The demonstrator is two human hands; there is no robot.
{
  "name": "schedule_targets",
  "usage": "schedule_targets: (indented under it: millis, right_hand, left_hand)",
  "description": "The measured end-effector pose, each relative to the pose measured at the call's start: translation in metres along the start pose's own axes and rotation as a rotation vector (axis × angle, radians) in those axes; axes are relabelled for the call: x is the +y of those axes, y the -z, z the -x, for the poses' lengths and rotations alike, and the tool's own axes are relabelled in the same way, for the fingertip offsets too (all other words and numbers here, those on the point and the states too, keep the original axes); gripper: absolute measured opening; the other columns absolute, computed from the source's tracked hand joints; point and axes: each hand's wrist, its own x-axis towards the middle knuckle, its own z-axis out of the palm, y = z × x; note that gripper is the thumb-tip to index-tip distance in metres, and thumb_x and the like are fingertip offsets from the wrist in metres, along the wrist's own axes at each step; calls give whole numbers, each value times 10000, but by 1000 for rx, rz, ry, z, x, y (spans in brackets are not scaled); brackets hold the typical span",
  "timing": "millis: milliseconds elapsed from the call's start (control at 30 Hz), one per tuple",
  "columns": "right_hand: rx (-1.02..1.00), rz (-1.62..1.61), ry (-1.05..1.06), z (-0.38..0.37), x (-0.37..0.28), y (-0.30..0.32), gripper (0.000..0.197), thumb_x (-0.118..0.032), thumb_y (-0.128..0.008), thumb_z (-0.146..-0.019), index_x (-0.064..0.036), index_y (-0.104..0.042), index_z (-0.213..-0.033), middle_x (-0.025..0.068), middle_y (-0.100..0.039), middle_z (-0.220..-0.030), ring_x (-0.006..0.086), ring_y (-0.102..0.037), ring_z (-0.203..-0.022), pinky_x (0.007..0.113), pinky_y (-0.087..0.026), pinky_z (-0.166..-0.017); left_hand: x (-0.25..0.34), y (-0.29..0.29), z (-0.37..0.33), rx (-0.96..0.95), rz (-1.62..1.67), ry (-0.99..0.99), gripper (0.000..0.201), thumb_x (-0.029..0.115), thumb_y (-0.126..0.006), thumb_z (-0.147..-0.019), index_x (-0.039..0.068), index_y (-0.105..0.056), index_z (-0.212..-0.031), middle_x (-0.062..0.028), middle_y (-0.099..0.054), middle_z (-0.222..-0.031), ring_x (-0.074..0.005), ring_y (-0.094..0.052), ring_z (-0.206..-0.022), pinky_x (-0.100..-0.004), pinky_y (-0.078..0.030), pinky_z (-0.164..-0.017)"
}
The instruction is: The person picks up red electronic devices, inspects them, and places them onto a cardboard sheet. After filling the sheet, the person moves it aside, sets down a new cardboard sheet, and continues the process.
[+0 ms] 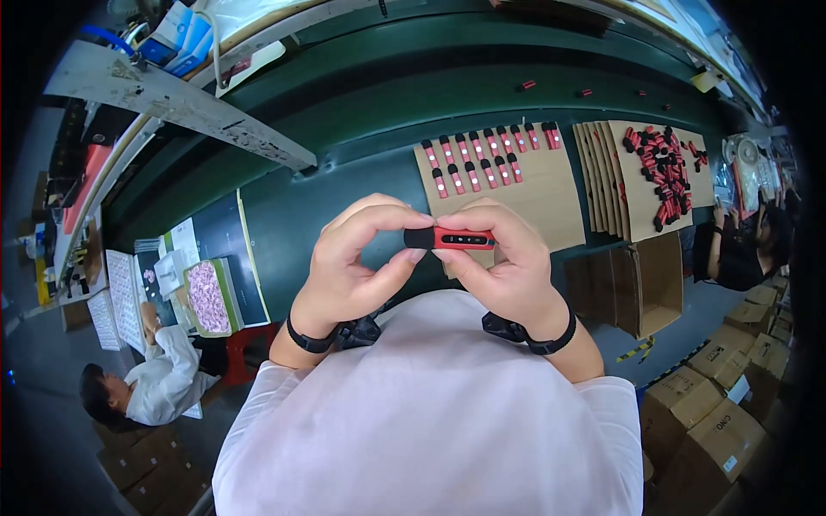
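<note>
Both hands hold one small red microphone (437, 238) level in front of my chest. My left hand (353, 258) pinches its black foam head between thumb and forefinger. With the same two fingers, my right hand (514, 256) grips the red body, where a black panel with several small buttons faces up. Just beyond my hands, two rows of similar microphones (472, 178) lie side by side on a flat sheet of brown cardboard (551, 202). A black strap with a small device circles each wrist.
Right of the rows, a heap of microphones (662, 176) lies on stacked cardboard (635, 219). Beyond runs a green conveyor belt (379, 103) carrying a few microphones. A metal post (198, 112) slants at left. One co-worker (163, 387) sits left near a tray (211, 297); another (744, 249) is at right.
</note>
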Motion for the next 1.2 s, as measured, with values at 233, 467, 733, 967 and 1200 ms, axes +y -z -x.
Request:
schedule_targets:
  millis: [233, 467, 733, 967, 1200]
  right_hand:
    - [4, 46, 40, -1, -6, -3, 321, 69, -717, -750, 24, -610, -1049, 120, -644, -957, 170, -629, -821, 263, -495, -707]
    - [59, 14, -120, -4, -10, 0, 323, 37, -712, -776, 21, -617, -1085, 105, -641, -968, 171, -611, -857, 274, -482, -749]
    - [22, 285, 9, -8, 1, 15, 307, 6, -710, -779, -15, -635, -1076, 86, -639, -960, 185, -598, -834, 286, -473, -745]
    - [-63, 360, -461, 7, 43, 38, 169, -30, -665, -813, 0, -611, -970, 95, -635, -925, 188, -588, -709, 289, -482, -672]
    - [134, 569, -774, 41, 201, 122, 222, -168, -678, -798, -17, -621, -951, 157, -666, -899, 301, -659, -799, 389, -519, -704]
  left_hand:
    - [3, 0, -5, 39, 24, -106, 280, -35, -696, -721, -18, -645, -996, -128, -656, -930, -243, -632, -844, -322, -505, -758]
    - [-7, 2, -7, 17, 47, -81, 262, -52, -691, -731, -20, -632, -984, -139, -635, -981, -259, -599, -956, -414, -474, -908]
    - [-23, -4, -15, -27, -6, -49, 258, -37, -708, -739, 1, -640, -985, -128, -636, -978, -251, -604, -933, -398, -485, -897]
    - [-56, -32, -25, -84, -125, 74, 285, -5, -711, -750, 13, -636, -1024, -120, -629, -993, -253, -610, -938, -353, -490, -866]
    - [-115, -48, -6, -56, -226, 279, 248, 40, -682, -790, 3, -626, -1029, -134, -627, -985, -270, -615, -922, -349, -495, -823]
